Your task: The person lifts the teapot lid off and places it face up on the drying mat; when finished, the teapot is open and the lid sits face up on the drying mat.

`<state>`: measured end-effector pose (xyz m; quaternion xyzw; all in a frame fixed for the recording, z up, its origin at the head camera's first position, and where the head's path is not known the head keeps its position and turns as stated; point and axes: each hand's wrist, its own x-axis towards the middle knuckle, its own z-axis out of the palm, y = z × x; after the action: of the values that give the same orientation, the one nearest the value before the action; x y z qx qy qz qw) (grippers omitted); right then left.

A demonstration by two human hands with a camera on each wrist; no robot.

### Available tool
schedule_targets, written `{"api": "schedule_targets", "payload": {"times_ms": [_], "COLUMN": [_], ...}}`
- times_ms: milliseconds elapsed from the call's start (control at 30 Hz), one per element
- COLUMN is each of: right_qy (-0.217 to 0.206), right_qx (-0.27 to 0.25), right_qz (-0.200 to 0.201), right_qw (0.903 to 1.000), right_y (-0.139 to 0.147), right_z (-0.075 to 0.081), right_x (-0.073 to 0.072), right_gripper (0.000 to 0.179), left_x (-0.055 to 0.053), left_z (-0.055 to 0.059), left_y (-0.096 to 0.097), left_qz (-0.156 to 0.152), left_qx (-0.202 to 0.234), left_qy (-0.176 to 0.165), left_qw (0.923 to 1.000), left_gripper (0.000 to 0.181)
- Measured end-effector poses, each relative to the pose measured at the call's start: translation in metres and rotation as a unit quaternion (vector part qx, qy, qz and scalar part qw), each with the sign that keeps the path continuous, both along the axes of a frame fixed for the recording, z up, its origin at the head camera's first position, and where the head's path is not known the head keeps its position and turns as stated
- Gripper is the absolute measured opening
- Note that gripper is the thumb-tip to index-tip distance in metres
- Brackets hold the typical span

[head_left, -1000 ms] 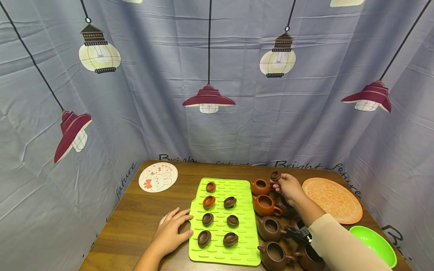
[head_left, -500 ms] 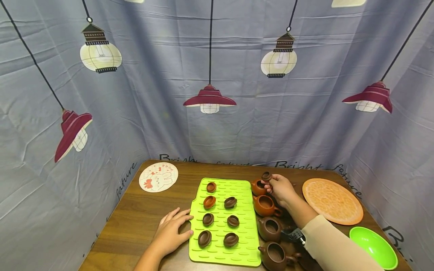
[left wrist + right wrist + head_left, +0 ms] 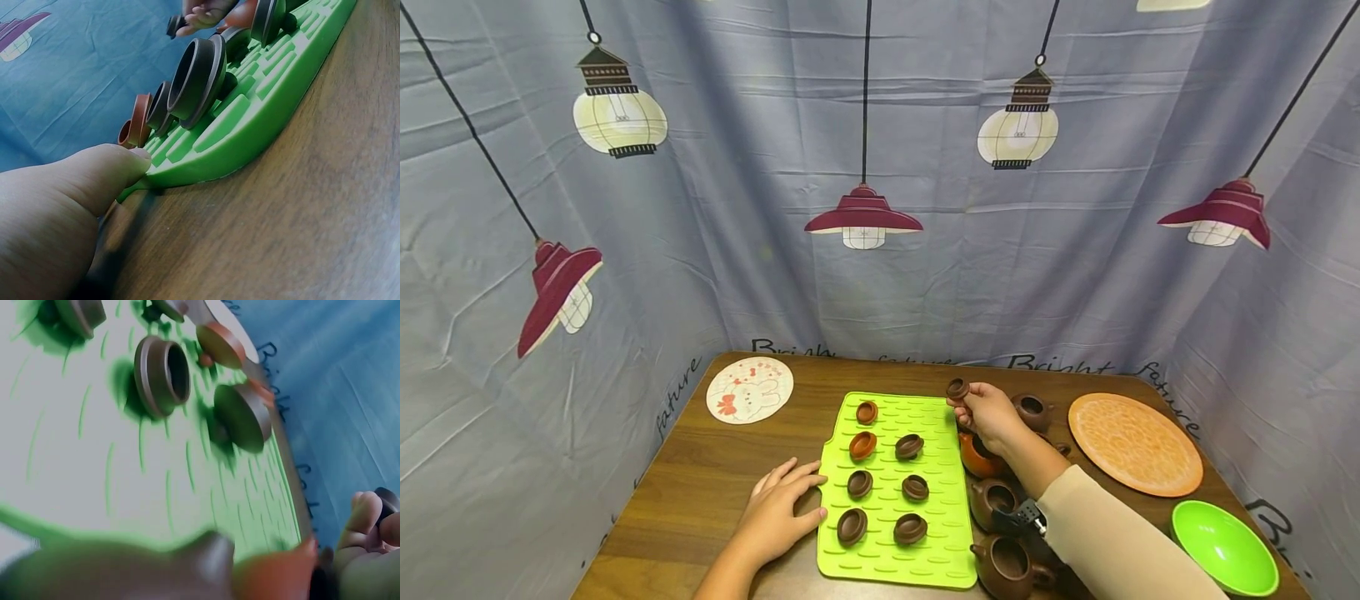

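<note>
My right hand (image 3: 994,418) pinches a small dark brown teapot lid (image 3: 957,388) above the far right corner of a lime-green mat (image 3: 942,500). In the right wrist view its fingers and thumb close on the dark lid (image 3: 389,501). My left hand (image 3: 778,510) rests at the mat's left edge, fingers spread and thumb (image 3: 128,164) touching the rim. On the mat lie several upturned lids: orange-brown ones, such as this lid (image 3: 862,446), at the far left, and dark brown ones, such as this lid (image 3: 911,529), elsewhere.
Lidless teapots crowd the mat's right side, among them a dark teapot (image 3: 1006,567) and an orange teapot (image 3: 977,457) partly behind my right arm. Farther right are an orange round mat (image 3: 1135,444) and a green bowl (image 3: 1225,546). A rabbit-print round mat (image 3: 749,390) lies back left.
My right hand has moved left with the dark lid, from over the teapots to the mat's far right corner. The left hand and the lids on the mat stay put.
</note>
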<state>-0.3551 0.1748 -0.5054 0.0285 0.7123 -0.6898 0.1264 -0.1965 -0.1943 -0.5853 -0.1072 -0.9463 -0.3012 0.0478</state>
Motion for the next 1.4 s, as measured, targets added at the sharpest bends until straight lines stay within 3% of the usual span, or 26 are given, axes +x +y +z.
{"api": "schedule_targets", "payload": {"times_ms": [500, 800, 967, 1067, 1100, 1200, 1267, 1300, 1333, 1400], "right_qy": [-0.023, -0.059, -0.072, -0.084, -0.082, -0.091, -0.092, -0.095, -0.105, -0.104], "right_qx": [0.078, 0.106, 0.136, 0.132, 0.098, 0.073, 0.067, 0.063, 0.092, 0.096], "right_qz": [0.017, 0.052, 0.052, 0.051, 0.059, 0.052, 0.05, 0.048, 0.039, 0.043], "right_qw": [0.9966, 0.9912, 0.9867, 0.9864, 0.9901, 0.9918, 0.9922, 0.9923, 0.9894, 0.989], "right_y": [-0.056, -0.069, -0.071, -0.068, -0.062, -0.056, -0.056, -0.057, -0.064, -0.066], "right_z": [-0.006, -0.011, -0.011, -0.022, -0.037, -0.06, -0.053, -0.042, -0.015, 0.004], "right_x": [-0.001, 0.0, 0.0, -0.011, -0.023, -0.04, -0.033, -0.024, -0.006, 0.01], "right_gripper": [0.021, 0.013, 0.02, 0.03, 0.029, 0.033, 0.036, 0.038, 0.04, 0.036], "left_x": [-0.001, 0.0, 0.001, 0.0, 0.0, 0.0, 0.0, 0.0, 0.001, 0.001], "left_z": [0.0, 0.001, 0.002, 0.003, 0.003, 0.004, 0.004, 0.003, 0.003, 0.002], "left_y": [0.0, 0.0, 0.0, 0.001, 0.001, 0.001, 0.002, 0.002, 0.002, 0.002], "left_qz": [0.0, 0.0, 0.0, 0.002, 0.002, 0.001, 0.002, 0.002, 0.002, 0.002], "left_qx": [0.001, 0.001, 0.0, -0.002, -0.002, -0.002, -0.002, -0.002, -0.002, -0.001], "left_qy": [-0.006, -0.007, -0.011, -0.009, -0.009, -0.009, -0.009, -0.008, -0.008, -0.008], "left_qw": [1.0, 1.0, 0.9999, 1.0, 1.0, 1.0, 1.0, 1.0, 1.0, 1.0], "left_gripper": [0.05, 0.05, 0.05, 0.049, 0.049, 0.049, 0.048, 0.048, 0.048, 0.047]}}
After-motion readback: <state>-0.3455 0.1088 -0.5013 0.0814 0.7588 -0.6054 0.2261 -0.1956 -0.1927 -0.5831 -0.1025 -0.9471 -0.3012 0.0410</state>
